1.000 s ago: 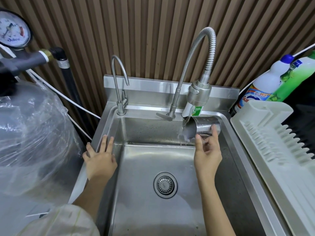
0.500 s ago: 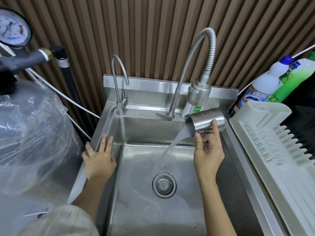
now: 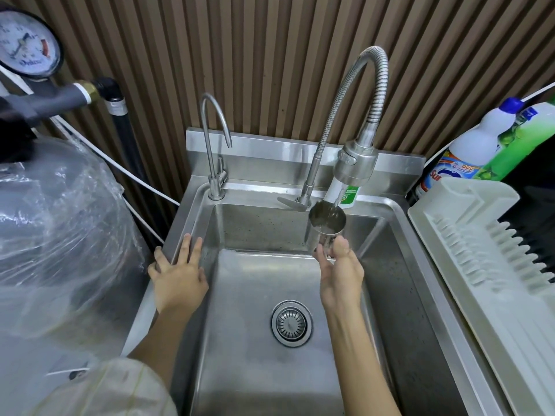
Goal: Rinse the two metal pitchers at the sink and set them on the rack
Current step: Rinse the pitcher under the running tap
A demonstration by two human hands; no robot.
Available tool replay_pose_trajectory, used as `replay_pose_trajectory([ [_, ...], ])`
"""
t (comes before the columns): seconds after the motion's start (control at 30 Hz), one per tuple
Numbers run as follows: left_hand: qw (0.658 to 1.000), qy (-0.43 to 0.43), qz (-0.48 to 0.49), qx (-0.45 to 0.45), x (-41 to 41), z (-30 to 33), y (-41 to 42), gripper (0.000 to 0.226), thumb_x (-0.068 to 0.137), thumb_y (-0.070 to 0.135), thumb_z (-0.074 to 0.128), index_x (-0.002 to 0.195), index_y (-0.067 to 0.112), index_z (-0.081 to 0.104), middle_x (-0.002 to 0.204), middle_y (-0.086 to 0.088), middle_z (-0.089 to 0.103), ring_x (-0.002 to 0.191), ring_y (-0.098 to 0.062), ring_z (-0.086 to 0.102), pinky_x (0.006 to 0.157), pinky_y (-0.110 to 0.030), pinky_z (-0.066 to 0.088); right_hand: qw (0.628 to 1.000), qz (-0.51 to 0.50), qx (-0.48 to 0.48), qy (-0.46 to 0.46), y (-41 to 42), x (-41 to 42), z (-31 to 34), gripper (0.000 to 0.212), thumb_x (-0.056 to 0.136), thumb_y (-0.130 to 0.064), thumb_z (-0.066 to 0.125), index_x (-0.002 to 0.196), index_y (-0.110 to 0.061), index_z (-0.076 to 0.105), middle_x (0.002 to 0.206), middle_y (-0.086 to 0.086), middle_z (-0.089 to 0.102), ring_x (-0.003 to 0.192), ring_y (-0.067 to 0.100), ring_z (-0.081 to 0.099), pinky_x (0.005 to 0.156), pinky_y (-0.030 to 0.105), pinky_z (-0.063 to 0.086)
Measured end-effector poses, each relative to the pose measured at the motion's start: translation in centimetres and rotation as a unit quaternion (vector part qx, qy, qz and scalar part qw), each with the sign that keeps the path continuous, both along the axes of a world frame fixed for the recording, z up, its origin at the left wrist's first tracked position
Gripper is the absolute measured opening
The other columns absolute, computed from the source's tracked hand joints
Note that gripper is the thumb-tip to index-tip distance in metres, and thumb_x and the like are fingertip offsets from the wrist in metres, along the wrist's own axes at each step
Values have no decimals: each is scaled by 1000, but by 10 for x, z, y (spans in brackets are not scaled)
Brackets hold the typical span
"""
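Note:
My right hand (image 3: 341, 273) grips a small metal pitcher (image 3: 326, 228) near its base and holds it upright over the back of the steel sink (image 3: 399, 265). Water runs from the flexible spray faucet (image 3: 356, 163) straight into the pitcher's open mouth. My left hand (image 3: 177, 273) lies flat on the sink's left rim, fingers spread, holding nothing. A white plastic dish rack (image 3: 480, 250) stands to the right of the sink with nothing on it. A second pitcher is not in sight.
A thin gooseneck tap (image 3: 214, 145) stands at the sink's back left. The drain strainer (image 3: 291, 322) sits mid-basin. Detergent bottles (image 3: 486, 139) stand behind the rack. A plastic-wrapped tank (image 3: 57, 235) and a pressure gauge (image 3: 25, 43) fill the left side.
The pitcher was tipped on its side, pouring water into the basin. My right hand has turned it upright under the running faucet. My left hand has stayed on the rim.

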State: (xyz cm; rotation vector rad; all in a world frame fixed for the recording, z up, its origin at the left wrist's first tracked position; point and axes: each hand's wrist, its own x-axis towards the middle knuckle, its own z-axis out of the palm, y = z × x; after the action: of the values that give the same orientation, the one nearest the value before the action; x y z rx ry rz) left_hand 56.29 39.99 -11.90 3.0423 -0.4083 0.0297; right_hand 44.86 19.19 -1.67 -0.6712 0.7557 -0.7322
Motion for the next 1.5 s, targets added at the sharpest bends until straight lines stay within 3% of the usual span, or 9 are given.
replay_pose_trajectory([
  [0.13, 1000, 4, 0, -5, 0, 1, -1, 63, 91, 31, 40, 148, 28, 13, 158, 7, 11, 134, -51, 15, 101, -58, 27, 1000, 13, 6, -3, -2, -3, -2, 23, 92, -10, 53, 70, -8, 47, 81, 6, 49, 93, 24, 56, 82, 31, 55],
  [0.43, 1000, 13, -3, -9, 0, 4, 0, 64, 92, 32, 38, 149, 29, 10, 158, 7, 9, 134, -50, 14, 102, -58, 26, 999, 20, 14, -33, -3, 1, 3, 11, 92, -11, 53, 81, -12, 49, 89, 7, 53, 92, 21, 55, 82, 32, 55],
  [0.67, 1000, 13, -5, -7, 0, 4, 0, 64, 92, 32, 37, 149, 29, 7, 158, 8, 6, 135, -49, 14, 102, -57, 26, 1000, 11, -1, -23, -7, 6, 5, 18, 93, -9, 51, 76, -10, 46, 69, 3, 42, 74, 14, 48, 81, 30, 56],
  [0.93, 1000, 9, -5, -8, -1, 4, 0, 64, 92, 32, 38, 149, 29, 9, 158, 8, 7, 134, -49, 15, 102, -57, 26, 998, 46, -30, -14, -7, 1, 8, 34, 94, -8, 50, 60, -9, 43, 110, 9, 50, 123, 34, 51, 85, 35, 54],
  [1.0, 1000, 10, -5, -5, -1, 4, 0, 64, 92, 32, 38, 149, 29, 9, 158, 8, 8, 134, -49, 15, 102, -57, 26, 997, 59, -37, -13, -5, 1, 9, 34, 94, -8, 51, 61, -9, 43, 99, 6, 52, 121, 38, 52, 85, 34, 54],
  [1.07, 1000, 15, -1, -10, 0, 4, 0, 64, 91, 30, 39, 149, 28, 11, 158, 8, 9, 133, -50, 15, 101, -57, 26, 998, 53, -44, -9, -4, 0, 10, 29, 93, -9, 51, 65, -8, 45, 102, 6, 58, 111, 31, 57, 90, 33, 54],
  [1.17, 1000, 16, 1, -10, 0, 3, 0, 64, 91, 30, 41, 148, 28, 12, 158, 8, 11, 133, -51, 16, 100, -58, 27, 993, 73, -90, 12, -5, -2, 8, 18, 92, -5, 52, 74, -1, 53, 145, -1, 42, 99, 13, 64, 96, 33, 50],
  [1.33, 1000, 17, -2, -2, -1, 3, -1, 64, 92, 31, 37, 149, 29, 8, 158, 8, 7, 134, -50, 13, 101, -57, 27, 958, 59, -268, 87, -15, -13, 4, 30, 88, -3, 56, 66, -11, 39, 147, 2, 41, 100, -11, 58, 105, 37, 42],
  [1.5, 1000, 16, -1, -1, 0, 4, -2, 64, 92, 31, 36, 149, 29, 7, 158, 8, 7, 134, -50, 13, 102, -57, 26, 897, 43, -412, 153, -27, -22, 4, 31, 88, -6, 58, 64, -5, 38, 141, -9, 43, 106, -31, 41, 87, 15, 34],
])
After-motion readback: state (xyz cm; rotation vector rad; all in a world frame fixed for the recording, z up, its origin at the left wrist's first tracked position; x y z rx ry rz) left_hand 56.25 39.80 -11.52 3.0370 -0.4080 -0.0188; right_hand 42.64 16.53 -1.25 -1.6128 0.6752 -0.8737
